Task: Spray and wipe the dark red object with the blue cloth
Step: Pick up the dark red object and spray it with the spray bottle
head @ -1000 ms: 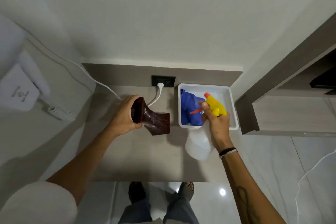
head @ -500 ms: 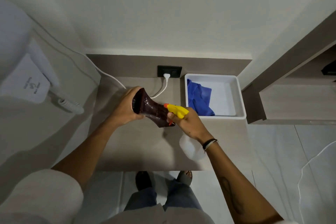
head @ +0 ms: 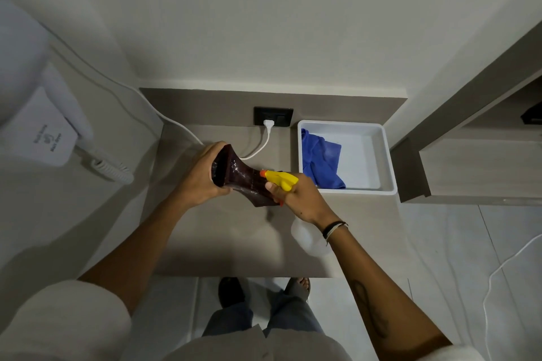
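My left hand [head: 202, 176] grips the wide end of the dark red object [head: 240, 177], a glossy flared piece held on its side above the grey counter [head: 223, 231]. My right hand [head: 299, 199] is closed on a spray bottle with a yellow head [head: 281, 179] and an orange nozzle that points at the object from close by. The bottle's white body [head: 308, 239] hangs below my wrist. The blue cloth [head: 321, 161] lies crumpled in the left part of the white tray [head: 384, 152].
A black wall socket [head: 273, 116] with a white plug and cable [head: 258, 149] sits behind the counter. A white wall-mounted device [head: 44, 132] with a coiled cord is on the left wall. A grey shelf unit [head: 469, 155] stands right of the tray.
My right hand lifted the spray bottle out of the tray and brought it left to the dark red object. The cloth stayed in the tray. My left hand kept its hold.
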Tool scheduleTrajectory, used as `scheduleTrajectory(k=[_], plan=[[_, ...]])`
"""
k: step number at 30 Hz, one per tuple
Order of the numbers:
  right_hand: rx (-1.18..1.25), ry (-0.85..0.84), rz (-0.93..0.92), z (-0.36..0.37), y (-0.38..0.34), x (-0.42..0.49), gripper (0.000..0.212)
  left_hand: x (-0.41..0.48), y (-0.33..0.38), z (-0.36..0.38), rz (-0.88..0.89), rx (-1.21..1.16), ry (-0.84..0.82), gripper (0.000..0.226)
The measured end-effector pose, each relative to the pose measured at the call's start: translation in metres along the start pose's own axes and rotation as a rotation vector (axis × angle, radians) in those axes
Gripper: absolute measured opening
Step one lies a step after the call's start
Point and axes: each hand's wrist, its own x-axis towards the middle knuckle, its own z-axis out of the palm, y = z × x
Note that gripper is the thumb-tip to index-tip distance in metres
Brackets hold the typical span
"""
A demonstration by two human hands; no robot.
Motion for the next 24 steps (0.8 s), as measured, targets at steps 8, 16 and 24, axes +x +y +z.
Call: scheduleTrajectory(k=[8,16,24], plan=[[-0.212,0.041,0.106,-0.007,0.014,-0.006,0.044,-0.004,-0.009,-0.001,-0.019,0.003,0.010,0.112],[-0.260,0.004,0.205,-0.009,0.030,-0.015,0.043,-0.005,-0.001,-0.007,0.017,0.057,0.053,0.093],[-0.037,0.018,0.098,0.008,0.006,-0.007,0.042,-0.009,0.008,-0.007,0.022,0.132,0.044,0.097]])
